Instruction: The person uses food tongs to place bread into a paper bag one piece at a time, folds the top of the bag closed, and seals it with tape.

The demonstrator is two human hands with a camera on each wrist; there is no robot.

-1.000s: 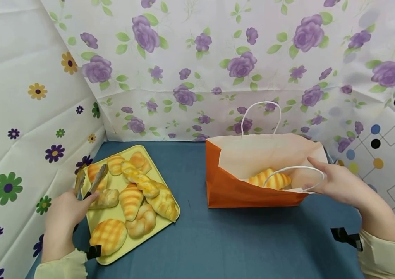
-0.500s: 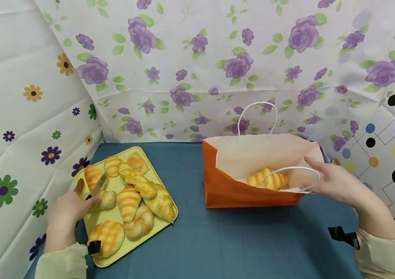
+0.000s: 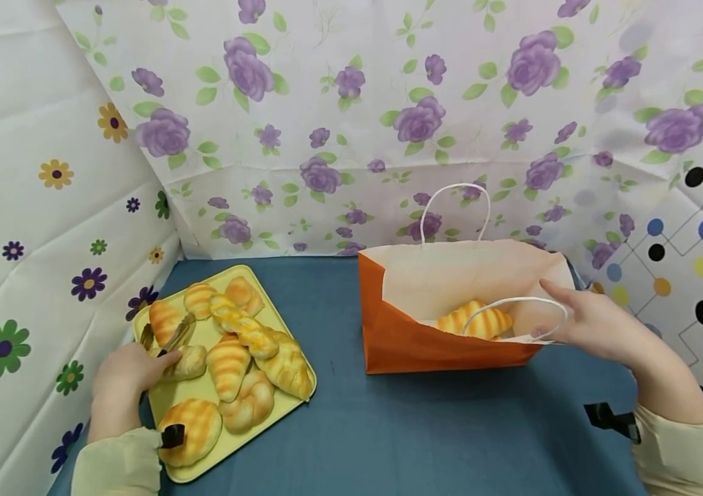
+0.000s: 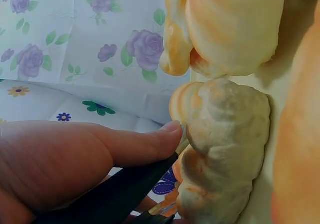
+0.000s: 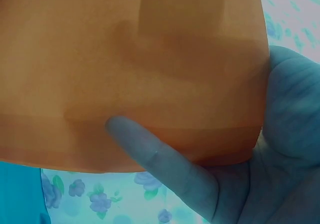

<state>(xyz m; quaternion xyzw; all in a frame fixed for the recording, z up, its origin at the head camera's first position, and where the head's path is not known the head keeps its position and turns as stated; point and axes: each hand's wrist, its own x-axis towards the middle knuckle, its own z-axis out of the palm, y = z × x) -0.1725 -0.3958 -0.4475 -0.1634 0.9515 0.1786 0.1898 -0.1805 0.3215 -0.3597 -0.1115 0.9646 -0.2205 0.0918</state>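
My left hand [image 3: 128, 377] holds black-handled tongs [image 3: 181, 333] over the left side of a yellow tray [image 3: 231, 463]. The parted ends of the tongs are near a striped bread roll [image 3: 164, 319]. Close to the fingers lies a pale, lumpy bread roll [image 4: 227, 149], just beyond the thumb in the left wrist view. My right hand [image 3: 602, 324] grips the right end of an orange paper bag [image 3: 438, 357], with one finger [image 5: 160, 154] lying along its orange outside in the right wrist view. Inside the bag's mouth a striped yellow bread roll [image 3: 475, 319] shows.
More breads share the tray: a round checked bun [image 3: 191, 428], a striped croissant [image 3: 228, 366], a knotted roll [image 3: 249, 403] and a long braid [image 3: 242, 324]. White rope handles [image 3: 426, 207] rise from the bag. Flowered cloth [image 3: 327, 103] hangs behind the blue tabletop [image 3: 339, 427].
My left hand has shifted slightly right and lowered the tongs toward the breads at the tray's left side. The right hand keeps its hold on the bag.
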